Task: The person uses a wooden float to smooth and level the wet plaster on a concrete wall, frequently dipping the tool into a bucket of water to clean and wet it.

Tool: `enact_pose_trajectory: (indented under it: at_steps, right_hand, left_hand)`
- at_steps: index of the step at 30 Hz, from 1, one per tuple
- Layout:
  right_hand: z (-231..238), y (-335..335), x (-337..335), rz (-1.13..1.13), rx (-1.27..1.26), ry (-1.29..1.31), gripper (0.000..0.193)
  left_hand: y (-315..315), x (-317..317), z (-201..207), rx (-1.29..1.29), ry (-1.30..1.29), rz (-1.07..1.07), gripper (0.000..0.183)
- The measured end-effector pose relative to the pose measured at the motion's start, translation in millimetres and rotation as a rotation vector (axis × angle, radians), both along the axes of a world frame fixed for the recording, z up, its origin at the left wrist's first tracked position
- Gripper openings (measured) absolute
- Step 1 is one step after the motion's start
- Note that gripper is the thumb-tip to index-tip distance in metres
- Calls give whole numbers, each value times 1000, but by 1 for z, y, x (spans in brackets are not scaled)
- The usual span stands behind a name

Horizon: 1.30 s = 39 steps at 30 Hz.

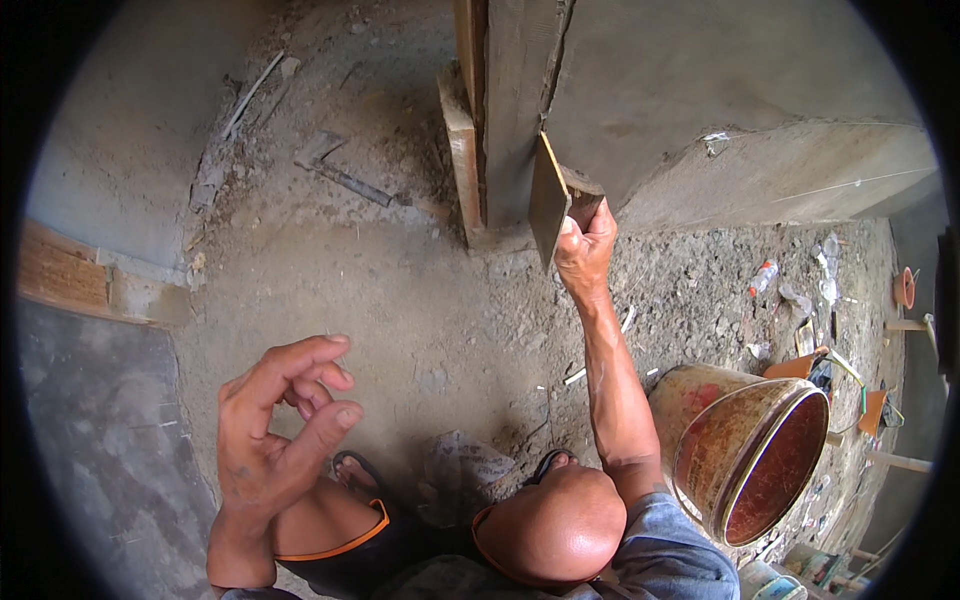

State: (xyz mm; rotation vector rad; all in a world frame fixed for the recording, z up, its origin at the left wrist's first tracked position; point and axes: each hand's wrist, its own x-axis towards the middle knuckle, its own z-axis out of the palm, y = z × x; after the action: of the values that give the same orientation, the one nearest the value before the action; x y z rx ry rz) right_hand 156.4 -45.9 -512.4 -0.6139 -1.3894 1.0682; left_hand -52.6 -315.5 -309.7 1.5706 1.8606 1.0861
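While we crouch over the dusty ground, our right hand (585, 250) is stretched forward and clamped on the wooden handle of a plastering float (549, 200), whose flat blade stands on edge just beside the upright timber post (510, 100) at the corner of the grey rendered wall (700, 80); whether the blade actually touches the plaster we cannot tell from this angle. Our left hand (275, 420) hangs empty above our left knee, fingers loosely curled and apart, holding nothing. Beside our right elbow lies a rusty, stained bucket (745, 450) tipped on its side, its mouth facing us. Farther off, on the ground to the left of the post, rests a hammer (340, 172). Our sandalled feet (355, 470) show between our knees, and scattered litter lies along the right edge near the wall.
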Motion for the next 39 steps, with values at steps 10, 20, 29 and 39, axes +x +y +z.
enact_pose_trajectory:
  at_steps: [10, 20, 29, 39]
  right_hand:
    - [-6, -2, 0, 1, -21, -3, 67]
    - [-21, -7, 0, 29, -74, 39, 67]
    - [-43, -5, 2, 19, -60, 25, 70]
    - [-53, -6, 0, -4, -72, 1, 71]
  left_hand:
    - [0, -1, -1, -1, 0, 24, 43]
    - [-2, 0, 0, -43, -6, 30, 44]
    - [5, 2, -2, -24, 5, 27, 44]
    - [5, 1, -2, -21, 20, 37, 44]
